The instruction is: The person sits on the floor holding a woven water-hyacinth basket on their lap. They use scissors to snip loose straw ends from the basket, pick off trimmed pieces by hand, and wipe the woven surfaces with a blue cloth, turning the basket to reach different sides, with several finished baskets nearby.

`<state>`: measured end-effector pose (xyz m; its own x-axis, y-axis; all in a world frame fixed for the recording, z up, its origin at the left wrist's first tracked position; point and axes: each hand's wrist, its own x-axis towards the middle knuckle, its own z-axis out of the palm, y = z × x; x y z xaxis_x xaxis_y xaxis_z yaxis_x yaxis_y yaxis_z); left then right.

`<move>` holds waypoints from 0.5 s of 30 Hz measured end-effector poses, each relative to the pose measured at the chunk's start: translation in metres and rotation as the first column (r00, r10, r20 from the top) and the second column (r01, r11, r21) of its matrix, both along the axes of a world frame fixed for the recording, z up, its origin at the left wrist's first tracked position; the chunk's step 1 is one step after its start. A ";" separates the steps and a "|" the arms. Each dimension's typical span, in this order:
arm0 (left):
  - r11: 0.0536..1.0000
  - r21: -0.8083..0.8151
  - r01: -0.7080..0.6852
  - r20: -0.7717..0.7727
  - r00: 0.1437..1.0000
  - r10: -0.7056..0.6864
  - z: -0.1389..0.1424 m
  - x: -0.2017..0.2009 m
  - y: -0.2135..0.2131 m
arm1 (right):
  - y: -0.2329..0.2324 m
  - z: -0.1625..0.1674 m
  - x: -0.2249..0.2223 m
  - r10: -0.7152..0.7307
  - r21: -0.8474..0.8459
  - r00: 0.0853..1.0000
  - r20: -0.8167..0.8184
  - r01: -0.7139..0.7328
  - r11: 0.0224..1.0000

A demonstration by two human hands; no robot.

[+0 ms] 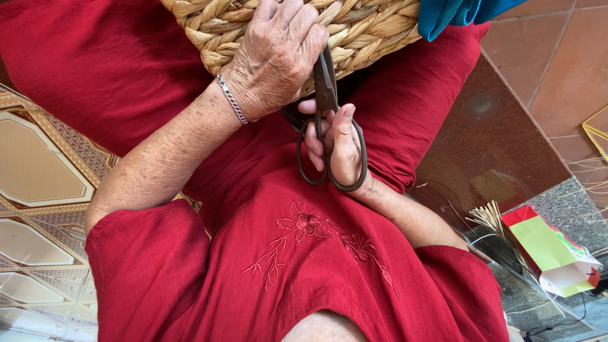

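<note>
My left hand [275, 57], with a silver chain bracelet at the wrist, lies fingers down on a woven straw basket [361, 28] that rests on my lap. My right hand [339, 149] has its fingers through the large loop handles of dark metal scissors [325, 82]. The blades point up toward the basket's edge and pass just under my left hand's fingers. Whether they are cutting a strand is hidden. I wear red clothes with flower embroidery on the chest.
A blue cloth [453, 14] hangs over the basket at top right. On the right are a dark stone ledge [487, 139], terracotta floor tiles, a bundle of dry straw [491, 218] and a red and green paper bag [551, 250]. Patterned tiles [38, 171] lie left.
</note>
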<state>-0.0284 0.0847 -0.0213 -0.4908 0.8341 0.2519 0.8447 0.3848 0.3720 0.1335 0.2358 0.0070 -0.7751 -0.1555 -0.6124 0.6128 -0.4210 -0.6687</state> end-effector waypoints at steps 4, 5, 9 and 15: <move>1.000 -0.011 0.004 -0.007 1.000 -0.004 0.003 0.000 0.001 | 0.000 0.000 0.002 0.022 0.088 0.999 -0.028 -0.019 0.996; 1.000 -0.013 0.005 -0.005 1.000 -0.005 0.004 0.000 0.002 | 0.000 -0.001 0.002 0.014 0.087 0.999 -0.043 -0.010 0.996; 1.000 -0.026 0.006 0.025 1.000 -0.005 0.007 -0.001 0.007 | 0.000 -0.004 0.004 -0.001 0.103 0.997 -0.074 0.009 0.995; 0.987 0.092 -0.129 0.238 0.966 0.104 0.000 0.000 -0.010 | 0.006 -0.007 0.015 -0.038 -0.068 0.991 -0.130 0.030 0.997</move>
